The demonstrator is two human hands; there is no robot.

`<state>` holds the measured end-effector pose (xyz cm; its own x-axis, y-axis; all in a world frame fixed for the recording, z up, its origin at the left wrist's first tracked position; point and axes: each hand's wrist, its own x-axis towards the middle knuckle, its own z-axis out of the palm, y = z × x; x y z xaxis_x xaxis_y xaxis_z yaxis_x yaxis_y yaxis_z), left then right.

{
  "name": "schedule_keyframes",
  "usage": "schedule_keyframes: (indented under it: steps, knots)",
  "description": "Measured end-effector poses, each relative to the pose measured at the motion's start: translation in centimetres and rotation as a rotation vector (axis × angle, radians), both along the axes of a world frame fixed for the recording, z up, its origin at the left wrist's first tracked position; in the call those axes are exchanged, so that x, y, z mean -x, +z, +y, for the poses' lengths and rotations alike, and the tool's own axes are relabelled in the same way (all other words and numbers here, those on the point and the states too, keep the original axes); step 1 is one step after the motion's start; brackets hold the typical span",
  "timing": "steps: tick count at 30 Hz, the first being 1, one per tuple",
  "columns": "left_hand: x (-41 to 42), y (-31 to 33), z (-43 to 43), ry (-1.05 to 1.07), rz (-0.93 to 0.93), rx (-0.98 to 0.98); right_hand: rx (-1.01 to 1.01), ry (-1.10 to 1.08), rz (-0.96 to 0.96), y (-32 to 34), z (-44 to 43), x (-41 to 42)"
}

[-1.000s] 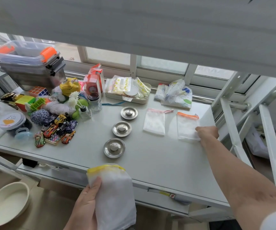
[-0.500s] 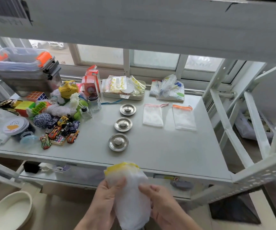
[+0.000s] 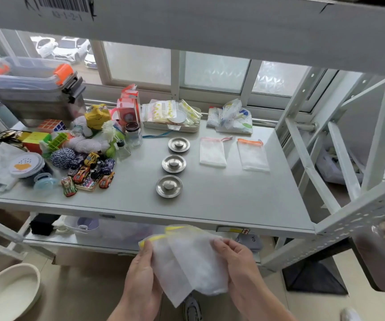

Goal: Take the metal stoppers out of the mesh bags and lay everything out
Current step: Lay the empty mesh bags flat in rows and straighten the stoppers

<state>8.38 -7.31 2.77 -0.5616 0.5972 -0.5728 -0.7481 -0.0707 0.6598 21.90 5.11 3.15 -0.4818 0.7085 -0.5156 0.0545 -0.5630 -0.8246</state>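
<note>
The yellow-trimmed mesh bag (image 3: 186, 260) hung below the shelf's (image 3: 233, 205) front edge, pinched between both hands. The left hand (image 3: 140, 276) gripped its left side, the right hand (image 3: 237, 262) its right side. Three metal stoppers (image 3: 169, 186) and two flat bags (image 3: 212, 152) lay on the shelf.

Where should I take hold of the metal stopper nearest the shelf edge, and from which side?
Grip the raised knob in the middle of the nearest metal stopper, coming straight down from above. The disc lies flat on the shelf with a low, thin rim that probably gives fingers little purchase, and the knob stands up clear, with free space all round.
</note>
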Motion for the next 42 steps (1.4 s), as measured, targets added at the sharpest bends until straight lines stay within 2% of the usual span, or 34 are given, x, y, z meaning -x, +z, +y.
schedule_keyframes:
  steps: [6,10,12,15,18,21,28,37,41,42]
  knots:
    - [1.2,-0.5,-1.5,0.028,-0.034,0.093,-0.131,-0.115,-0.106,1.7,4.9,2.0]
    - [1.3,-0.3,-1.6,0.024,-0.020,0.089,-0.241,-0.164,0.012,3.6,9.2,4.5]
    - [1.4,-0.1,-1.6,0.030,-0.016,0.094,-0.285,-0.190,-0.013,3.5,10.8,5.6]
    - [1.5,-0.1,-1.7,0.019,-0.013,0.116,-0.282,-0.138,-0.235,0.2,12.5,6.6]
    - [1.5,-0.2,-1.8,0.019,-0.013,0.115,-0.378,-0.049,-0.539,-2.3,13.4,6.6]
    - [1.7,-0.4,-1.9,0.038,0.001,0.111,-0.464,-0.088,-0.659,-2.9,13.2,6.7]
    - [1.6,-0.4,-1.8,0.047,-0.028,0.117,-0.396,-0.205,-0.670,-3.2,13.3,8.2]
    - [0.8,-0.1,-1.5,-0.029,0.006,0.088,-0.369,-0.182,-0.665,-2.3,13.2,8.8]
    - [-0.1,0.8,-0.4,-0.134,0.039,0.042,-0.422,-0.163,-0.595,0.3,10.0,5.5]
    - [-0.4,1.2,0.3,-0.173,0.047,0.032,-0.374,-0.145,-0.541,0.4,8.5,3.9]
